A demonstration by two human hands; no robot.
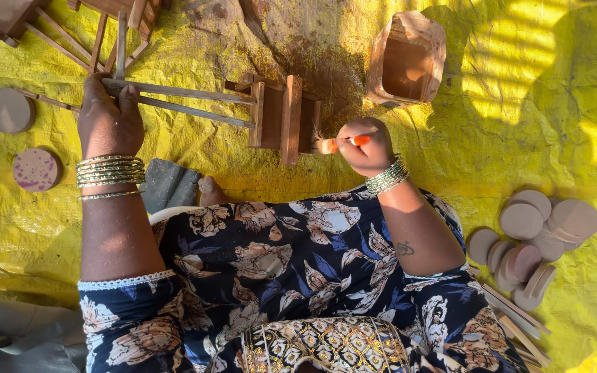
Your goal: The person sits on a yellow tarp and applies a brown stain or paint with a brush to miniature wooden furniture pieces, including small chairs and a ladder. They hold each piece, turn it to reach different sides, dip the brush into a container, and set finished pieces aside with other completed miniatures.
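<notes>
Yellow plastic sheet (pixel 533 138) covers the ground, wrinkled and partly in sunlight. At the far left two round wooden discs (pixel 10 110) lie on it, the lower one with purple spots. Next to them the left hand (pixel 108 117) is closed around the thin rods of a small wooden frame (pixel 271 114), with the fingers curled over the rod ends. The frame lies with its long axis almost horizontal in the view: the two thin rods run from the left hand toward the right, and they end in a block of short upright slats near the middle of the picture. Above the left hand some loose wooden sticks (pixel 98 38) lie in a pile. To the right of the slats the right hand (pixel 366 146) grips a small brush (pixel 333 144) with an orange handle; the pale bristles point to the left and are just beside the lower end of the slats. Behind this hand an open brown container (pixel 407 62) stands on the sheet. At the far right a pile of plain round discs (pixel 537 238) lies, and below it a few flat wooden strips (pixel 519 321).
</notes>
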